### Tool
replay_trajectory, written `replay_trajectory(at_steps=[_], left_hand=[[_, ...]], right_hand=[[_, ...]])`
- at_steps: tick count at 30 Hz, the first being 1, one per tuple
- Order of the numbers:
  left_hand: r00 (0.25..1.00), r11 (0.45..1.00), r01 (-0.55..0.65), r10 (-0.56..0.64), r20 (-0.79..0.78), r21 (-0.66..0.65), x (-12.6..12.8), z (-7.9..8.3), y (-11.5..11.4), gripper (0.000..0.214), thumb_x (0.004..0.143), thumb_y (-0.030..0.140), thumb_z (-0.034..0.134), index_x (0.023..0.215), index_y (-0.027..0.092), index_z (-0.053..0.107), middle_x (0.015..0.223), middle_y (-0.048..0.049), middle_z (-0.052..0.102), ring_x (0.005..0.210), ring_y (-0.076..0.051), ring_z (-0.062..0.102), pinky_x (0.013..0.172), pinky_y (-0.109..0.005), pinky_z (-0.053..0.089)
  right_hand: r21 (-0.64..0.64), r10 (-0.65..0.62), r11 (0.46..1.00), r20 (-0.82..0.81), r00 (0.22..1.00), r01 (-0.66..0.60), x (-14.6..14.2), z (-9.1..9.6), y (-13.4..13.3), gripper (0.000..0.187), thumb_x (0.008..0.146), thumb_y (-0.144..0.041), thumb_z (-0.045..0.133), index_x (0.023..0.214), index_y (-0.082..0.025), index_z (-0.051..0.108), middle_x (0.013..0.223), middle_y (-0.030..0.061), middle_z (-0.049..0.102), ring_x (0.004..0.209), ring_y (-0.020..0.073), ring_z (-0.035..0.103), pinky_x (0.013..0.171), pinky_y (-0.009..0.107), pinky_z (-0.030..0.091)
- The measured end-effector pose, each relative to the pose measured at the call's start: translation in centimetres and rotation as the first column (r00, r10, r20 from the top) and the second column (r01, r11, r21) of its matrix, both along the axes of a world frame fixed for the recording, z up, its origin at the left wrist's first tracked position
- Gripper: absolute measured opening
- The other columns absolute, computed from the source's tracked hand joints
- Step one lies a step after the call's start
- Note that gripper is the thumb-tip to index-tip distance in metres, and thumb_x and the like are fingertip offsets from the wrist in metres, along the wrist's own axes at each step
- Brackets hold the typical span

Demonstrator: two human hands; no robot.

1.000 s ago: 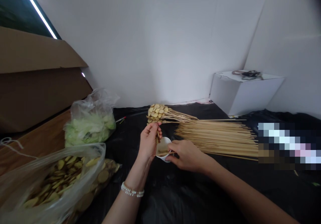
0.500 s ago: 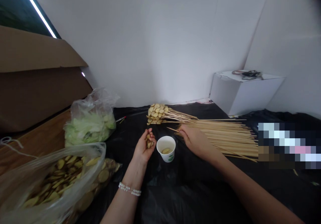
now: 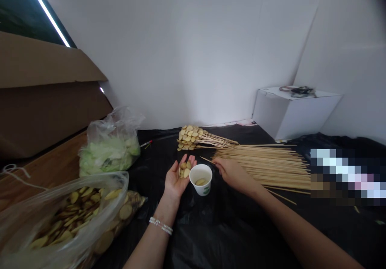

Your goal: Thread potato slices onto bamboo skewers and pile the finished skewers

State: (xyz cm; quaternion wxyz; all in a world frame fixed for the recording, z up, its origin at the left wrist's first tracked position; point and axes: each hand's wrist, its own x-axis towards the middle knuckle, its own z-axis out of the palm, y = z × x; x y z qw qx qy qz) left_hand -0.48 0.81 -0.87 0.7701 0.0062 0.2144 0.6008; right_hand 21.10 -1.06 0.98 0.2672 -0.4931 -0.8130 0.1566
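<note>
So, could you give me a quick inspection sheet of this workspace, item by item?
Surface: black plastic sheet, with a wooden surface at left.
Job's things: yellow slices, a bamboo skewer, a paper cup with a slice inside.
Hands: open left hand holds the slices; right hand pinches the skewer.
Clutter: loose skewers, loaded skewers, a bag of slices, a bag of pale green leaves.
Cables: nothing seen; only white string.
Surroundings: cardboard box, white box, white wall.
</note>
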Motion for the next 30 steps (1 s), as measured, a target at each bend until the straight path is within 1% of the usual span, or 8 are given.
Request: replay_trajectory(at_steps=[3, 8, 11, 14, 18, 21, 27, 30], left_hand=[[0.998, 0.997, -0.022, 0.017, 0.061, 0.08, -0.1, 0.6, -0.3, 0.049, 0.093, 0.03, 0.032, 0.138, 0.011, 0.039, 0.131, -0.024, 0.05, 0.12, -0.033, 0.05, 0.087, -0.05, 0.05], [0.984, 0.988, -0.074, 0.05, 0.17, 0.137, -0.1, 2.0, -0.9, 0.05, 0.094, 0.025, 0.03, 0.142, 0.011, 0.033, 0.134, -0.0218, 0.049, 0.123, -0.028, 0.047, 0.091, -0.041, 0.05], [0.981, 0.988, -0.077, 0.051, 0.187, 0.136, -0.1, 2.2, -1.1, 0.049, 0.095, 0.025, 0.031, 0.142, 0.011, 0.032, 0.134, -0.0216, 0.049, 0.122, -0.026, 0.048, 0.089, -0.036, 0.051], [0.986, 0.986, -0.067, 0.041, 0.164, 0.152, -0.1, 2.1, -1.1, 0.05, 0.095, 0.027, 0.031, 0.142, 0.011, 0.033, 0.135, -0.0218, 0.048, 0.122, -0.027, 0.048, 0.091, -0.039, 0.05], [0.991, 0.985, -0.069, 0.051, 0.122, 0.156, -0.2, 1.9, -1.0, 0.05, 0.094, 0.03, 0.031, 0.14, 0.012, 0.037, 0.135, -0.022, 0.048, 0.121, -0.029, 0.049, 0.09, -0.044, 0.05], [0.993, 0.991, -0.079, 0.069, 0.094, 0.11, -0.2, 1.8, -0.8, 0.049, 0.093, 0.031, 0.033, 0.138, 0.013, 0.04, 0.133, -0.0225, 0.05, 0.117, -0.029, 0.053, 0.086, -0.045, 0.052], [0.996, 0.996, -0.073, 0.071, 0.05, 0.051, 0.0, 1.2, -0.7, 0.048, 0.092, 0.031, 0.033, 0.135, 0.013, 0.044, 0.13, -0.0245, 0.051, 0.113, -0.031, 0.056, 0.084, -0.049, 0.052], [0.998, 0.997, -0.056, 0.054, 0.033, 0.046, 0.2, 0.9, -0.7, 0.049, 0.092, 0.033, 0.034, 0.134, 0.011, 0.044, 0.131, -0.0255, 0.05, 0.117, -0.033, 0.053, 0.085, -0.051, 0.051]], right_hand=[[0.046, 0.006, 0.999, -0.012, 1.0, -0.005, -0.3, 0.3, -0.3, 0.025, 0.092, -0.017, 0.036, 0.09, -0.018, 0.06, 0.085, 0.0049, 0.067, 0.075, 0.0145, 0.059, 0.066, 0.023, 0.037], [0.099, 0.036, 0.995, -0.098, 0.995, -0.026, -0.6, 1.0, -0.9, 0.026, 0.093, -0.024, 0.037, 0.099, -0.019, 0.062, 0.092, 0.0055, 0.068, 0.083, 0.0167, 0.06, 0.071, 0.026, 0.039], [0.033, 0.057, 0.998, -0.165, 0.985, -0.053, -0.9, 1.7, -1.5, 0.027, 0.092, -0.037, 0.043, 0.103, -0.021, 0.062, 0.078, 0.0022, 0.067, 0.068, 0.0145, 0.058, 0.062, 0.024, 0.037], [-0.011, 0.071, 0.997, -0.157, 0.985, -0.074, -1.3, 1.9, -2.2, 0.029, 0.086, -0.041, 0.052, 0.104, -0.021, 0.061, 0.064, -0.0017, 0.061, 0.055, 0.0121, 0.052, 0.055, 0.023, 0.032], [0.013, 0.136, 0.991, -0.125, 0.983, -0.136, -1.8, 1.7, -2.6, 0.019, 0.086, -0.034, 0.052, 0.086, -0.019, 0.064, 0.067, -0.0004, 0.063, 0.058, 0.0105, 0.051, 0.057, 0.022, 0.031], [0.012, 0.152, 0.988, -0.1, 0.983, -0.151, -1.9, 1.8, -2.7, 0.024, 0.087, -0.033, 0.05, 0.071, -0.017, 0.061, 0.064, -0.0003, 0.061, 0.056, 0.0094, 0.048, 0.055, 0.021, 0.029], [-0.012, 0.157, 0.987, -0.146, 0.977, -0.16, -1.8, 2.7, -3.3, 0.028, 0.087, -0.031, 0.049, 0.065, -0.017, 0.057, 0.057, -0.0032, 0.054, 0.052, 0.0077, 0.042, 0.052, 0.021, 0.026], [-0.035, 0.21, 0.976, -0.137, 0.968, -0.216, -1.9, 2.8, -3.6, 0.028, 0.087, -0.031, 0.05, 0.064, -0.017, 0.056, 0.057, -0.0043, 0.053, 0.052, 0.0071, 0.041, 0.052, 0.021, 0.026]])
